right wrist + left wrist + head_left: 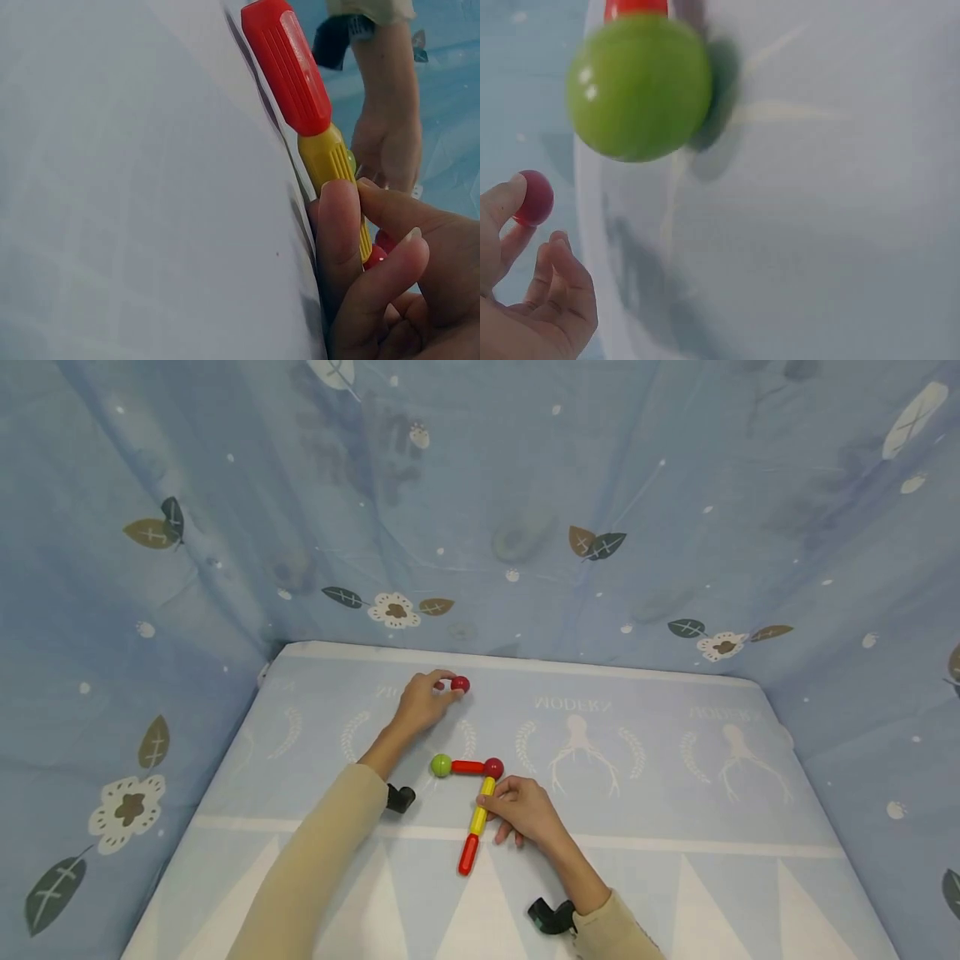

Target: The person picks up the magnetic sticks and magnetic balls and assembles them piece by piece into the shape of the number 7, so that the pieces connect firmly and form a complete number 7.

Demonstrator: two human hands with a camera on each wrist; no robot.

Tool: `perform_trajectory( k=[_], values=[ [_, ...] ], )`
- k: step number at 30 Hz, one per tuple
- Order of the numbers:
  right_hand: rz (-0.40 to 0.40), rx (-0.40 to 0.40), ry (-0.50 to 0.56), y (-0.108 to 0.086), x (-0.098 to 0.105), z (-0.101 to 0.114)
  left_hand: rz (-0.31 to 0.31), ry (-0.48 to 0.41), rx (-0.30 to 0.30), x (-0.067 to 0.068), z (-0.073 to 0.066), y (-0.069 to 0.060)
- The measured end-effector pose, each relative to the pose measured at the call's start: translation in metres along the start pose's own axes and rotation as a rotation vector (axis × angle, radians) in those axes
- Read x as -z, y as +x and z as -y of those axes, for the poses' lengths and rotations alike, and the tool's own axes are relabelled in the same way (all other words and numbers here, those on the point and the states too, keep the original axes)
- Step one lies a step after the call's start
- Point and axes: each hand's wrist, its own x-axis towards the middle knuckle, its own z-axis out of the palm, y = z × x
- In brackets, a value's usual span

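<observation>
My left hand (423, 700) pinches a loose red ball (461, 685) between thumb and finger near the table's far edge; the left wrist view shows this red ball (538, 199) too. Closer to me lies a joined chain: a green ball (441, 766), a short red rod (467, 767), another red ball (493, 767), a yellow rod (479, 820) and an end red rod (468, 855). With thumb and fingers, my right hand (527, 810) holds the yellow rod. In the right wrist view, fingers partly cover that yellow rod (324, 156).
A pale blue patterned cloth (660, 810) covers the table. Blue curtains (480, 510) with leaves and flowers stand behind it and at both sides. Black wrist-worn devices (551, 917) show near both sleeves.
</observation>
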Motion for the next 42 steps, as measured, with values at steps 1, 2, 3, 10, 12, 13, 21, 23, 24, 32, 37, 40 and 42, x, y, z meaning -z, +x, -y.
perform_trajectory(
  k=[1,2,3,10,12,13,21,23,24,32,37,40,42],
  values=[
    [0.0,0.002,0.001,0.0,0.0,0.0,-0.001,-0.003,-0.018,0.002,-0.001,-0.005],
    [0.001,0.003,0.004,0.0,0.0,0.0,-0.004,-0.002,-0.038,0.004,-0.001,-0.011],
    [0.002,0.005,0.005,-0.001,0.0,0.0,-0.008,-0.001,-0.061,0.006,-0.001,-0.017],
    [0.005,0.008,0.013,-0.002,-0.001,0.0,-0.016,-0.018,-0.104,0.018,-0.004,-0.07],
    [0.004,0.005,0.011,-0.002,-0.001,0.0,-0.013,-0.034,-0.088,0.021,-0.005,-0.089],
    [0.003,0.003,0.011,-0.002,-0.001,0.0,-0.009,-0.043,-0.083,0.022,-0.004,-0.097],
    [-0.004,-0.001,0.016,-0.003,-0.001,0.0,0.0,-0.132,-0.002,0.021,0.006,-0.16],
    [-0.007,-0.004,0.011,-0.003,-0.001,0.0,0.011,-0.157,0.022,0.019,0.008,-0.174],
    [-0.007,-0.008,0.007,-0.003,-0.001,0.0,0.019,-0.165,0.033,0.018,0.008,-0.181],
    [-0.016,-0.008,-0.001,-0.004,0.0,0.003,0.148,-0.217,0.068,0.004,0.014,-0.22],
    [-0.009,-0.002,0.005,-0.004,-0.001,0.006,0.292,-0.212,0.008,0.001,0.02,-0.231],
    [-0.01,0.008,0.005,-0.003,-0.001,0.006,0.369,-0.176,-0.061,0.002,0.022,-0.233],
    [-0.012,0.011,0.006,-0.003,-0.002,0.007,0.396,-0.139,-0.099,0.002,0.023,-0.234]
  ],
)
